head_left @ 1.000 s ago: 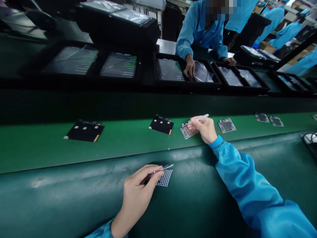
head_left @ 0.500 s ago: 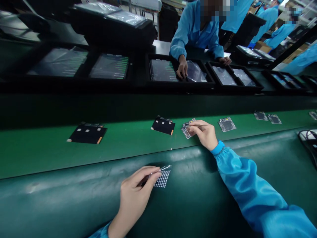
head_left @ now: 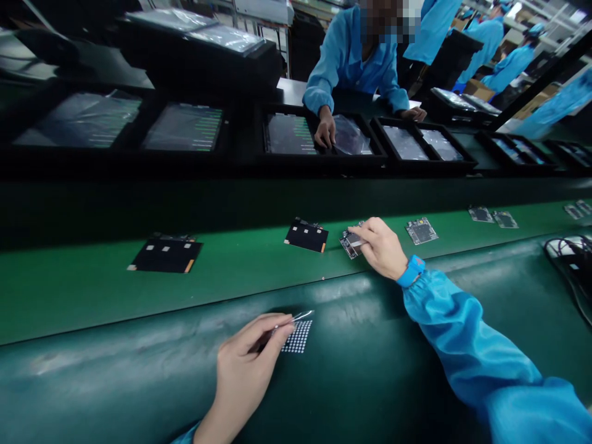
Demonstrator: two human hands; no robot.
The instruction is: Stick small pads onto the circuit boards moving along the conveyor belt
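Note:
My left hand (head_left: 252, 364) pinches a clear sheet with rows of small white dots (head_left: 300, 336) above the dark green mat (head_left: 361, 370). On the green strip, my right hand (head_left: 382, 250) touches a circuit board (head_left: 350, 244) with its fingertips; a pale strip shows beside them, and the fingers hide part of the board. Whether anything lies between those fingertips cannot be made out. Left of it lies a black-covered board (head_left: 306, 237) with small white squares, and farther left a similar black one (head_left: 165, 254). Another bare board (head_left: 422, 230) is just right of my right hand.
More small boards (head_left: 481, 214) lie farther right on the green strip (head_left: 240, 259). Black trays (head_left: 379, 159) with film-covered parts line the far side, where a person's hand (head_left: 325, 128) touches one. Black cables (head_left: 571, 259) are at the right edge.
The fingers of my right hand have shifted on the board, with the index finger now extended over it. My left hand still holds the dotted sheet. The view has moved slightly.

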